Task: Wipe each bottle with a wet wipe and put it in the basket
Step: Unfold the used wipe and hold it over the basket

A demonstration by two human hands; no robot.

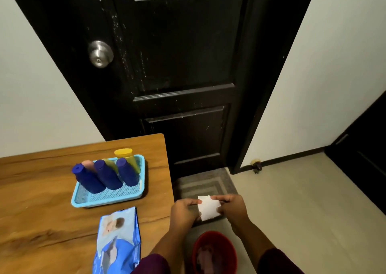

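A light blue basket (108, 199) sits on the wooden table and holds several bottles: three dark blue ones (106, 177), a pink one (88, 165) and a yellow one (126, 155), all leaning. Off the table's right edge, above the floor, my left hand (182, 212) and my right hand (234, 209) pinch a folded white wet wipe (208, 208) between them, one on each side. The blue wet wipe pack (118, 240) lies on the table near me.
A red bin (215, 253) with scraps inside stands on the floor below my hands. A grey doormat (205, 185) lies before a shut black door (177, 65). The table edge (170, 179) runs just left of my hands.
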